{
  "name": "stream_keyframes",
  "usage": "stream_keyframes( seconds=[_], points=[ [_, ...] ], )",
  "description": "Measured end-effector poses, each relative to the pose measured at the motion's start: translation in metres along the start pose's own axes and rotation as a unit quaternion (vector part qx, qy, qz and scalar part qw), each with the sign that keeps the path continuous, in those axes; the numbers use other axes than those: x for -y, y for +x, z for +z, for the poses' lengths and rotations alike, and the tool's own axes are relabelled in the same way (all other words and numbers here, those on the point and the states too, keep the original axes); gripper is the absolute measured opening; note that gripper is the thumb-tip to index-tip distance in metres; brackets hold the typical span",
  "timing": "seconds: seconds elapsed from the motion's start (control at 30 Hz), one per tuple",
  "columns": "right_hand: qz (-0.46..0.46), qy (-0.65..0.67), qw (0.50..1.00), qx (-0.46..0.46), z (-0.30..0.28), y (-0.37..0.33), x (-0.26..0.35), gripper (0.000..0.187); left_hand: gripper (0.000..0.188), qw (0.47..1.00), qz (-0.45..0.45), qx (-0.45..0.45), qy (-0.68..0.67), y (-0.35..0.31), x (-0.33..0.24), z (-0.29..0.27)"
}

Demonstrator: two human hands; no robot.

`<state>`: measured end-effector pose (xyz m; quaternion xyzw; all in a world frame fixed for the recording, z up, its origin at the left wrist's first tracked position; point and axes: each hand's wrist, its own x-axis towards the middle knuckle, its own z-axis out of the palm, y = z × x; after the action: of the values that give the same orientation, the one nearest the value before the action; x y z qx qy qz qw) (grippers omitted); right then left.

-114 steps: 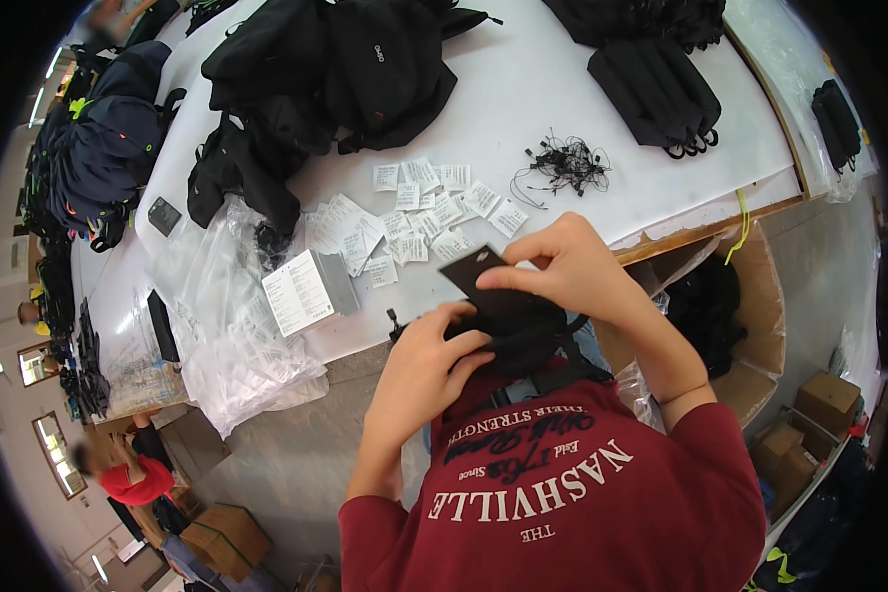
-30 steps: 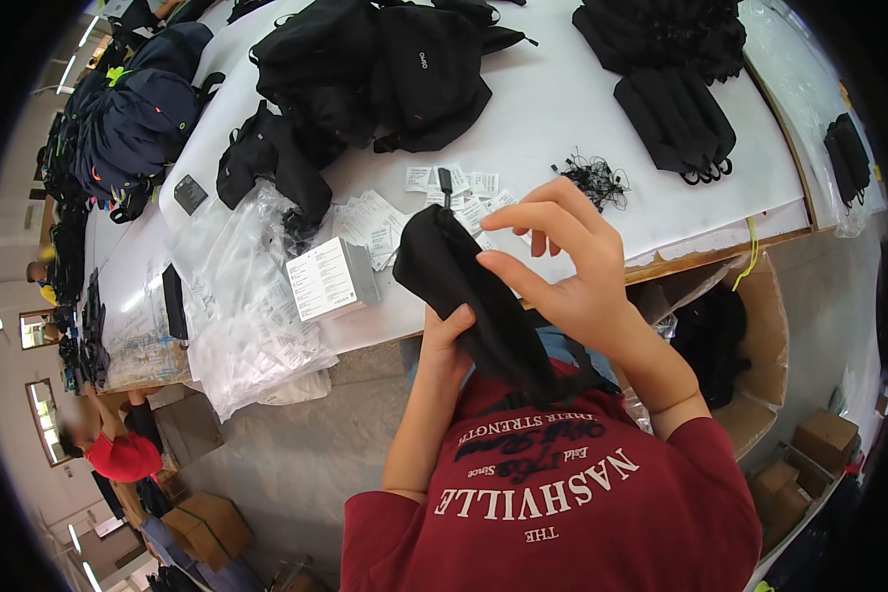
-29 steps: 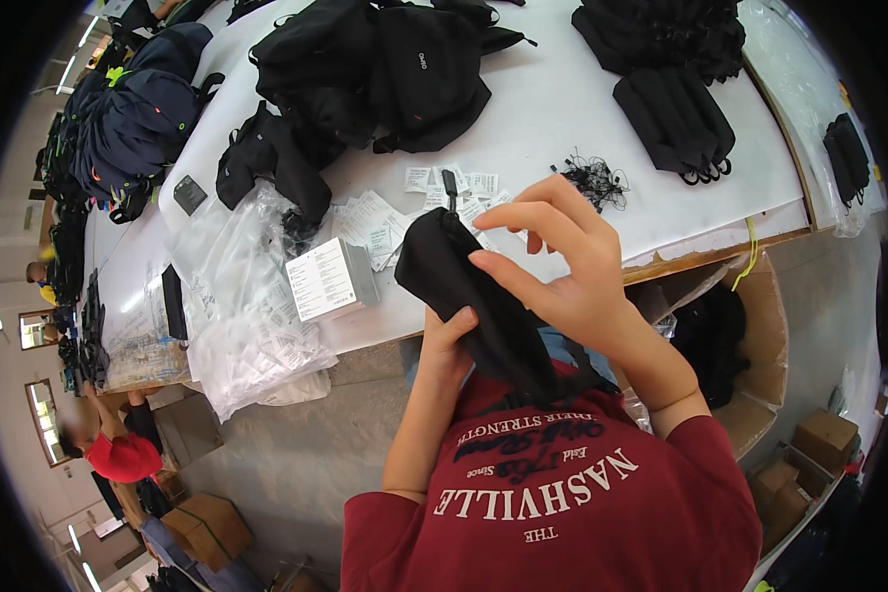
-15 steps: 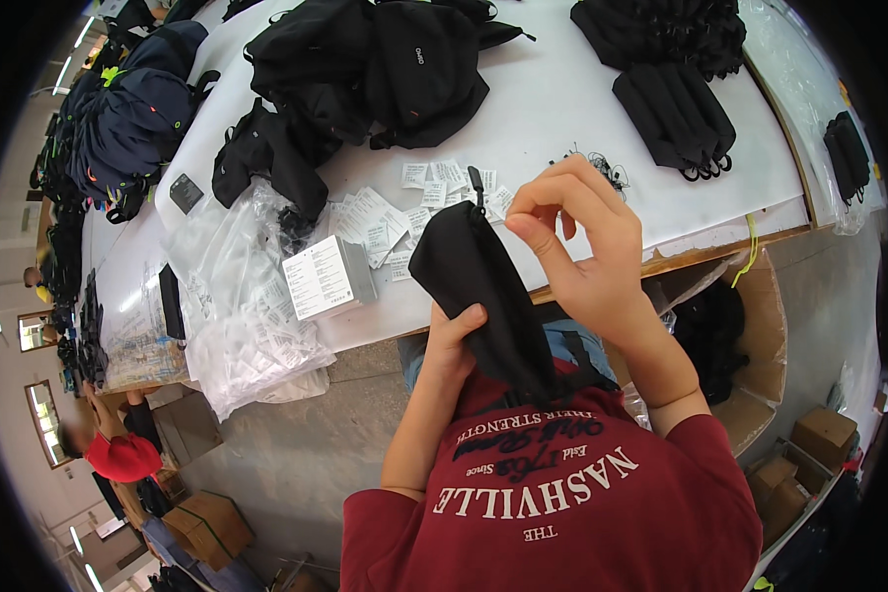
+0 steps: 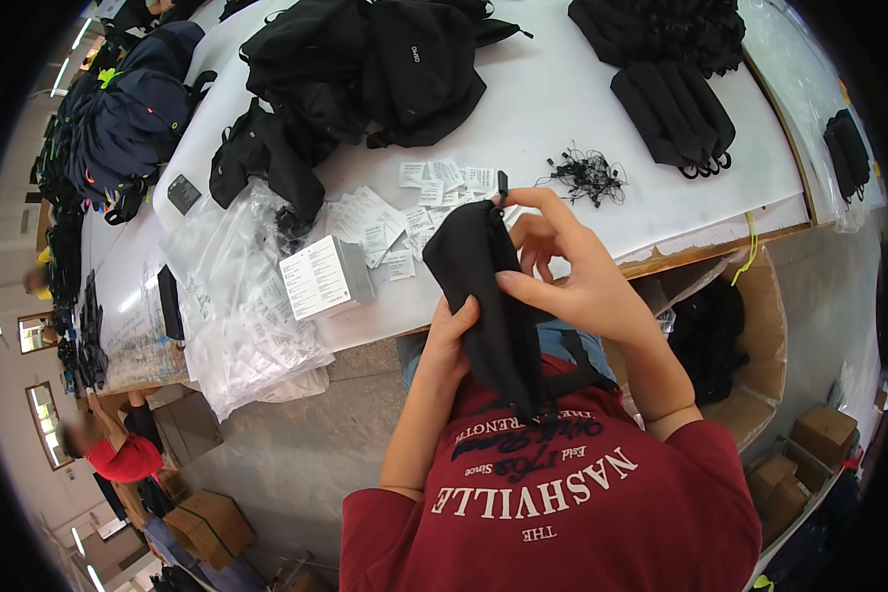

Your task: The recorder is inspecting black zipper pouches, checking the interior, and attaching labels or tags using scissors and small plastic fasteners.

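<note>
A slim black zip pouch [image 5: 485, 296] is held up in front of me, tilted, its upper end over the table edge. My left hand [image 5: 452, 333] is closed around its left side, thumb on the front. My right hand [image 5: 574, 264] is at its upper right, thumb pressed on the fabric and index finger reaching to the zipper pull [image 5: 503, 185]. The right hand's other fingers curl behind, partly hidden. Beyond the pouch, white printed tags [image 5: 375, 225] lie spread on the table, with a tangle of black tag strings [image 5: 588, 178] to the right.
A stack of white cards [image 5: 318, 281] stands beside a clear plastic bag [image 5: 232, 326]. Black backpacks [image 5: 414, 74] and black pouches [image 5: 673, 113] cover the table's far side. Navy bags [image 5: 133, 109] are heaped left. An open carton [image 5: 760, 345] is below right. A person in red [image 5: 126, 456] is far left.
My right hand has come down and left onto the pouch, its thumb now touching the fabric. The pouch has shifted slightly right and turned more upright. The string tangle shows more fully.
</note>
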<state>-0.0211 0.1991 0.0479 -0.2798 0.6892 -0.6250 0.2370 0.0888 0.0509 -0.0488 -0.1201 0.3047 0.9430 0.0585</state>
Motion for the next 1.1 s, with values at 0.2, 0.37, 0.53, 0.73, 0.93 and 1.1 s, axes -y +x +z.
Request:
stream_keyframes(
  seconds=[0.2, 0.37, 0.53, 0.73, 0.93, 1.1],
  points=[
    [0.026, -0.036, 0.997, -0.063, 0.009, -0.008, -0.005, 0.054, 0.067, 0.914, 0.235, -0.095, 0.318, 0.013, -0.011, 0.018],
    [0.034, -0.093, 0.994, -0.038, 0.011, -0.013, 0.002, 0.055, 0.060, 0.819, 0.277, -0.066, 0.498, 0.006, -0.045, 0.052],
    [0.039, -0.103, 0.994, -0.002, 0.007, -0.012, 0.002, 0.054, 0.044, 0.758, 0.273, -0.072, 0.589, 0.004, -0.047, 0.056],
    [0.007, -0.111, 0.994, -0.004, 0.006, -0.011, -0.009, 0.044, 0.025, 0.717, 0.309, -0.125, 0.612, 0.006, -0.047, 0.049],
    [-0.059, -0.145, 0.985, -0.076, 0.009, -0.009, -0.034, 0.024, 0.013, 0.715, 0.271, -0.064, 0.641, 0.005, -0.057, 0.039],
    [-0.047, -0.142, 0.988, -0.029, 0.006, -0.011, -0.038, 0.016, 0.014, 0.764, 0.196, 0.014, 0.614, 0.002, -0.067, 0.034]
  ],
)
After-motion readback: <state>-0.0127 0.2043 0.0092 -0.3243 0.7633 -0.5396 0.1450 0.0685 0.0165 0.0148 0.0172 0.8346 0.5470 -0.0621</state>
